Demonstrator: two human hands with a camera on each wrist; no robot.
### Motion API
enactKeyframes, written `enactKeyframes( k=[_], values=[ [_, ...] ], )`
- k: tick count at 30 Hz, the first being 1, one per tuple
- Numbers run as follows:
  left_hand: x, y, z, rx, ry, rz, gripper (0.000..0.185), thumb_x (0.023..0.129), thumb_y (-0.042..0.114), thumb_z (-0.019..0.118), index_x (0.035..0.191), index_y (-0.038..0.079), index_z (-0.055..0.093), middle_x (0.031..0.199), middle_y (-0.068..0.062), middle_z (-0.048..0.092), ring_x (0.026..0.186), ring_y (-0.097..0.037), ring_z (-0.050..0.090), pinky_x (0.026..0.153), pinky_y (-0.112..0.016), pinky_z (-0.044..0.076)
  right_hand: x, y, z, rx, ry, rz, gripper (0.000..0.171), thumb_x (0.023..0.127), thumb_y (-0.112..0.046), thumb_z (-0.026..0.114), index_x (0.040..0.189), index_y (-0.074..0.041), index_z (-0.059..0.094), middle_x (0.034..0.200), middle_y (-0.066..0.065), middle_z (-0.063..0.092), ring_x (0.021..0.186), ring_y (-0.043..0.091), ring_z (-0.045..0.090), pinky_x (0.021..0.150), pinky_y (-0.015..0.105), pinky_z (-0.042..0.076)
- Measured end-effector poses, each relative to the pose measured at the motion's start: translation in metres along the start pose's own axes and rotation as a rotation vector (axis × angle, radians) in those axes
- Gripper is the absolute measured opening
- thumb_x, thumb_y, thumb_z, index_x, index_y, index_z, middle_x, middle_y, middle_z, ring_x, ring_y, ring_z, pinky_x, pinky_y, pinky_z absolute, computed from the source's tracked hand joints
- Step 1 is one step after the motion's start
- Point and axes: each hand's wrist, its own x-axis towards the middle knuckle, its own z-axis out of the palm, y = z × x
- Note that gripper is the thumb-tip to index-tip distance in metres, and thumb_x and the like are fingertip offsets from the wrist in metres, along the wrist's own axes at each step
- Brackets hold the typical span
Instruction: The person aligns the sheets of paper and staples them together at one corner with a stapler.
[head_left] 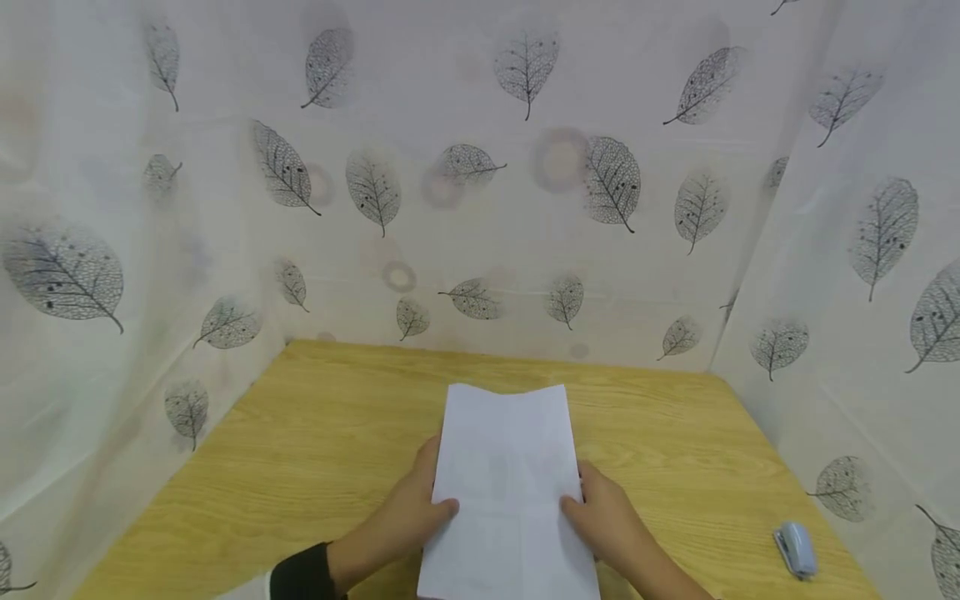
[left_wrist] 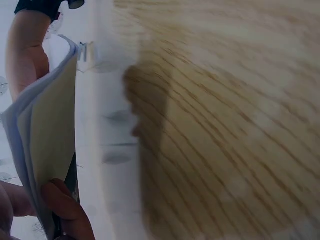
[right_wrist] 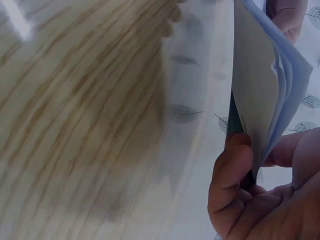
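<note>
Both hands hold a stack of paper (head_left: 506, 492) lifted off the counter (head_left: 315, 442), low in the centre of the head view. The left hand (head_left: 408, 508) pinches its left edge, thumb on top; the right hand (head_left: 607, 517) pinches the right edge the same way. From the wrist views, the sheets (left_wrist: 42, 130) fan slightly apart, so the step looks like squaring up loose pages. Next, I judge, the edges need tapping level against the counter, with the grip kept light so no page slips.

A small stapler (head_left: 795, 548) lies at the lower right, well apart from the paper. Leaf-print curtains (head_left: 525, 167) close in three sides. Nothing blocks the hands.
</note>
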Motion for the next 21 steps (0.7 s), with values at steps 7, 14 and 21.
enactKeyframes(
  k=[7,14,21],
  values=[
    [0.006,-0.008,0.009,0.112,-0.070,-0.062,0.093,0.090,0.008,0.073,0.158,-0.008,0.013,0.150,-0.037,0.042,0.138,-0.048,0.047,0.111,-0.062,0.038,0.005,0.011,0.006,-0.055,-0.082,0.056,0.059,0.089,-0.010,0.071,0.135,0.018,0.050,0.119,0.032,0.066,0.104,0.044,0.069,0.071,0.047,0.062],
    [0.009,-0.012,0.014,0.177,-0.128,-0.105,0.090,0.091,0.010,0.072,0.157,-0.011,0.014,0.146,-0.037,0.047,0.136,-0.048,0.049,0.111,-0.061,0.039,0.008,0.022,0.016,-0.161,-0.095,0.050,0.058,0.085,-0.013,0.075,0.130,0.018,0.054,0.123,0.035,0.064,0.114,0.050,0.064,0.094,0.058,0.053],
    [0.010,-0.012,0.013,0.310,-0.148,-0.122,0.084,0.090,0.016,0.075,0.152,-0.014,0.025,0.138,-0.036,0.055,0.126,-0.045,0.059,0.102,-0.058,0.049,0.008,0.025,0.017,-0.267,-0.120,0.066,0.064,0.085,-0.020,0.076,0.130,0.018,0.053,0.125,0.037,0.062,0.115,0.051,0.063,0.095,0.060,0.052]
  ],
)
